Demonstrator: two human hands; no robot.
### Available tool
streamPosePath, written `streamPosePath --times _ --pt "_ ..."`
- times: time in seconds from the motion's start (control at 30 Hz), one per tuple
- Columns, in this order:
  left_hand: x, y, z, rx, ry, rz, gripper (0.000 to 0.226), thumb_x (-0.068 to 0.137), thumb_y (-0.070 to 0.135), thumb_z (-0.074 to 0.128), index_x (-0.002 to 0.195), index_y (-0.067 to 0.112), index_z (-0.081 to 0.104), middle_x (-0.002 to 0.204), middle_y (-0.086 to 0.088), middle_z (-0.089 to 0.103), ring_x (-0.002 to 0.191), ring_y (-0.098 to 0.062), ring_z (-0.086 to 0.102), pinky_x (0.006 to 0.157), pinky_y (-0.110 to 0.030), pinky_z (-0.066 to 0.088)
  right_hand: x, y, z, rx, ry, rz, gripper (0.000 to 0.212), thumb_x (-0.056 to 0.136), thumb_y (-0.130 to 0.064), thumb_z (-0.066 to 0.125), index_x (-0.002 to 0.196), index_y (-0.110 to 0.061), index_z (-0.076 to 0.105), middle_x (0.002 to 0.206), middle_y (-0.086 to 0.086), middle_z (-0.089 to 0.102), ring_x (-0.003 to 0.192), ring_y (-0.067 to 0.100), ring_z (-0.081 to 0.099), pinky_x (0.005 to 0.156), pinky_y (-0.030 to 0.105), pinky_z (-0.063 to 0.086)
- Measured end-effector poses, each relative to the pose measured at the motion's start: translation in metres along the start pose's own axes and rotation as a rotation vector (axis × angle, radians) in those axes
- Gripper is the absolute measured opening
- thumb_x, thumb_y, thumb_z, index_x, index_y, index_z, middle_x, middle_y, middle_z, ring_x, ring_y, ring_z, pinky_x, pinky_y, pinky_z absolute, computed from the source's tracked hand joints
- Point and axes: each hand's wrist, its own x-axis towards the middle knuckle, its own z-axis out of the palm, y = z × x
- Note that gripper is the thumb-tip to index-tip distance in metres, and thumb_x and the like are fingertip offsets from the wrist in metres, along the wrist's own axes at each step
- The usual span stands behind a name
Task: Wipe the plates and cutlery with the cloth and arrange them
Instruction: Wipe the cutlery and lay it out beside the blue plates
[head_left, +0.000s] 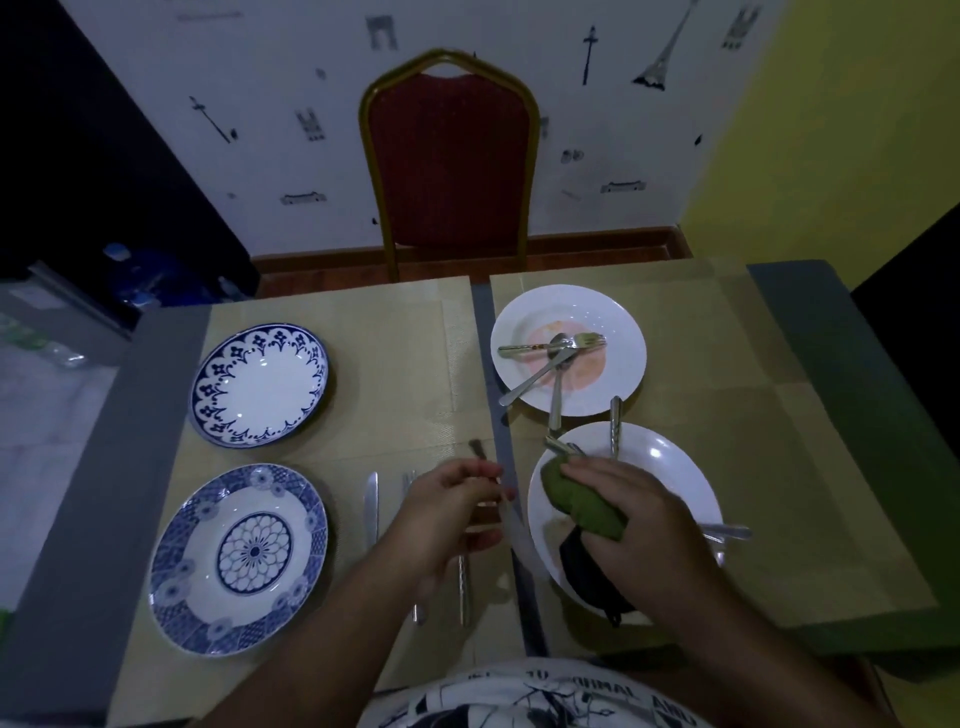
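My right hand (644, 519) grips a bunched green cloth (582, 504) over the near white plate (675, 462). Some cutlery and a dark object (587, 577) also lie on that plate. My left hand (447, 514) is closed on a piece of cutlery (476, 448); it is blurred and I cannot tell which kind. On the mat by that hand lie a knife (371, 509), a fork (410, 483) and a patterned handle (464, 587). The far white plate (613, 317) is stained pink and holds several pieces of cutlery (558, 353). Two blue-patterned plates (260, 384) (239, 558) sit at the left.
Beige placemats (405, 364) cover the grey table, with a grey gap (488, 353) between them. A red chair (452, 156) stands at the far side against the wall. Dark clutter and a bottle (124, 270) lie off the table's left corner.
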Motion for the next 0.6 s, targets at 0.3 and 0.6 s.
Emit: streamPosePath --times 0.3,0.6 --pt "0.008 -0.034 -0.042 0.051 0.098 0.029 0.018 0.087 0.004 0.069 0.104 0.009 0.066 0.092 -0.012 0.078 0.082 -0.026 0.068 0.087 -0.053 0.056 0.006 -0.017 0.044 -0.015 -0.237 -0.090 0.063 0.065 -0.010 0.062 0.126 -0.029 0.063 0.126 -0.029 0.050 0.120 -0.021 0.036 0.103 0.002 0.021" --pt "0.058 0.000 -0.093 0.086 0.277 0.039 0.015 0.088 -0.001 0.069 0.102 -0.004 0.072 0.084 -0.019 0.071 0.067 -0.023 0.064 0.062 -0.031 0.057 0.088 -0.056 0.083 -0.001 -0.226 -0.107 0.060 0.066 0.004 0.068 0.119 -0.025 0.068 0.112 -0.032 0.054 0.104 -0.006 0.051 0.090 -0.003 0.027"
